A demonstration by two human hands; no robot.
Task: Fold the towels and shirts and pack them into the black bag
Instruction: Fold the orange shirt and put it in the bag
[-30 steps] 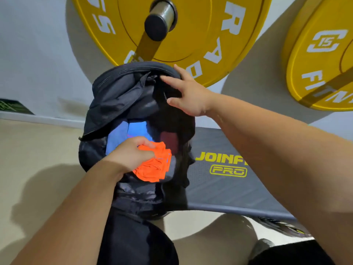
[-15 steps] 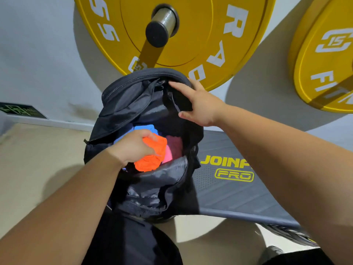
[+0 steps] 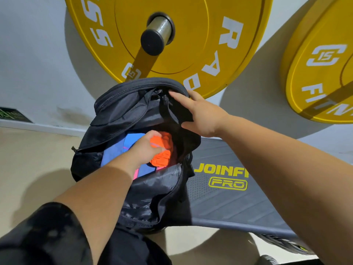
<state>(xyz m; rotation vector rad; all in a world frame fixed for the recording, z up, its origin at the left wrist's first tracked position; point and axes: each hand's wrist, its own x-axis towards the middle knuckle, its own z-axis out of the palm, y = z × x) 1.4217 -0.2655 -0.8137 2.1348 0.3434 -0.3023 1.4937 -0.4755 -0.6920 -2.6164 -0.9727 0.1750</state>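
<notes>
The orange cloth (image 3: 161,153) went deeper into the bag (image 3: 122,104) — left hand (image 3: 145,148) gripped it, right hand (image 3: 202,115) clutched the rim. Packing step — next, let go.

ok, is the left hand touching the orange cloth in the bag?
Touching. The head view shows the left hand pressed down on the orange cloth inside the black bag, its fingers overlapping the fabric with no gap.

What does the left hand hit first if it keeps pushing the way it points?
Likely the orange cloth under the left hand, already inside the black bag; beyond it, the bag's dark interior. Depth is unclear.
</notes>
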